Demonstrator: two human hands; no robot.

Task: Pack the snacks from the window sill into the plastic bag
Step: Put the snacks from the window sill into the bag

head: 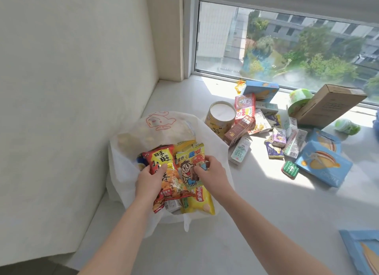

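Sunlit sill [256,203], bag [123,172] (contents half-hidden), blue box [361,252] cropped

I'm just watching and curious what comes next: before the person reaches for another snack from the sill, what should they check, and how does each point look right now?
1. Plastic bag mouth open wide enough: ok, its contents show from above.
2. Left hand free: not ok, it grips the red snack packet.
3. Right hand free: not ok, its fingers pinch the yellow cartoon packet.
4. Both packets fully down in the bag: not ok, they lie on top of the pile.
5. Snacks left on the window sill: ok, many remain, such as the round tin and the blue box.
6. Room in the bag for all of them: cannot tell.
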